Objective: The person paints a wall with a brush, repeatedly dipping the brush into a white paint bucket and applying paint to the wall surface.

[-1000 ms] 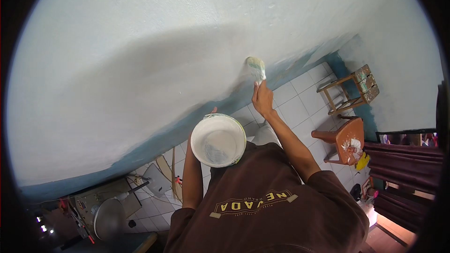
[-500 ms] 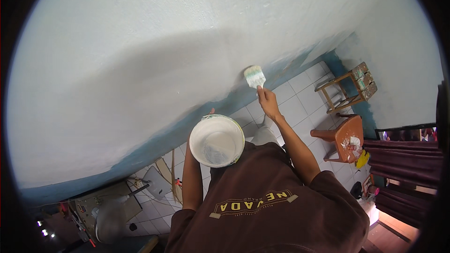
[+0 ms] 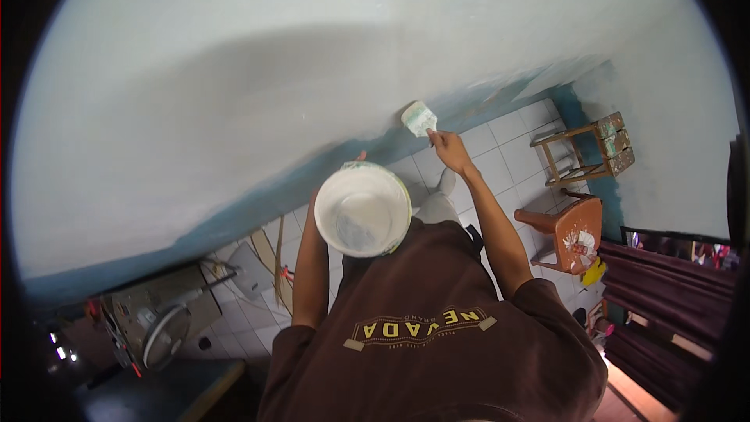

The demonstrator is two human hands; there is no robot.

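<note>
My right hand [image 3: 448, 148] is closed round the handle of a wide paintbrush [image 3: 419, 118]. White paint coats the brush, and its bristles are against or very near the wall [image 3: 258, 101], just above the blue lower band [image 3: 258, 207]. In front of my chest, a white paint bucket [image 3: 364, 211] is held by my left hand [image 3: 361, 156]. Only a fingertip of that hand shows past the bucket's far rim; the other fingers are hidden beneath or behind it. Some white paint lies in the bottom of the bucket.
At the right stand a paint-spattered wooden stool [image 3: 613, 143] and an orange plastic chair [image 3: 574, 230] with things on its seat. Dark red curtains [image 3: 664, 289] hang beyond them. A fan [image 3: 166, 336] and a small table [image 3: 183, 301] are at the lower left, over white floor tiles [image 3: 516, 160].
The brush and my right hand have shifted slightly left in view. The bucket appears a little higher, and the whole view has turned slightly.
</note>
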